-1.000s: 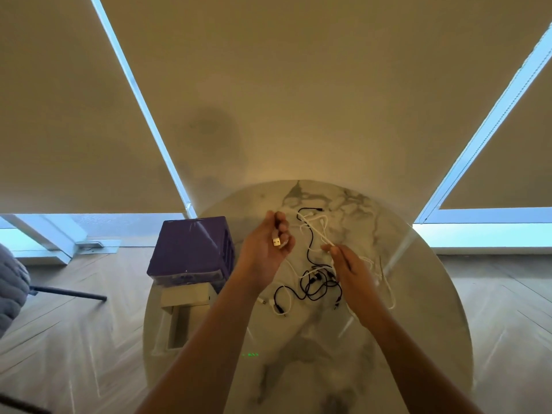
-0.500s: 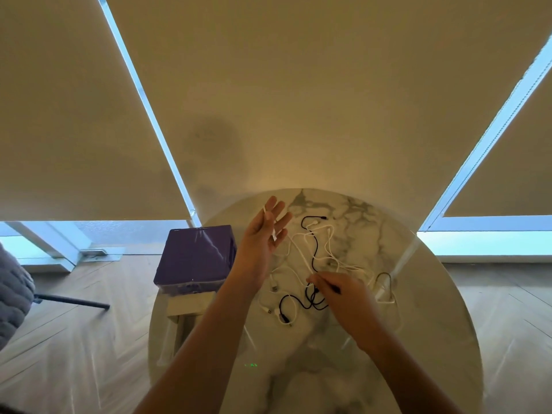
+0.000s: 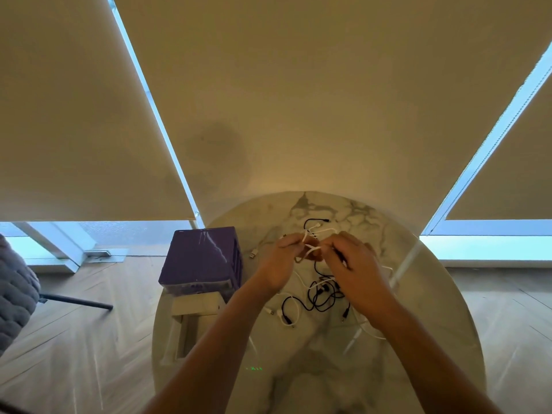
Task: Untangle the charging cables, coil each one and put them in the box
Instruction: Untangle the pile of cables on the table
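A tangle of black cables (image 3: 324, 295) and white cables lies in the middle of the round marble table (image 3: 418, 294). My left hand (image 3: 279, 261) and my right hand (image 3: 352, 264) are raised close together above the tangle. Both pinch the same white cable (image 3: 312, 249), which loops between their fingertips. A white USB plug (image 3: 254, 253) lies on the table just left of my left hand. An open pale box (image 3: 185, 333) stands at the table's left edge, below a purple box (image 3: 200, 258).
A grey padded chair (image 3: 15, 291) with a dark leg stands on the wooden floor at far left. Roller blinds cover the windows behind the table. The table's near part lies between my forearms.
My left hand came down and closed on the white cable, letting its USB plug drop to the table. My right hand rose from the tangle to meet it.
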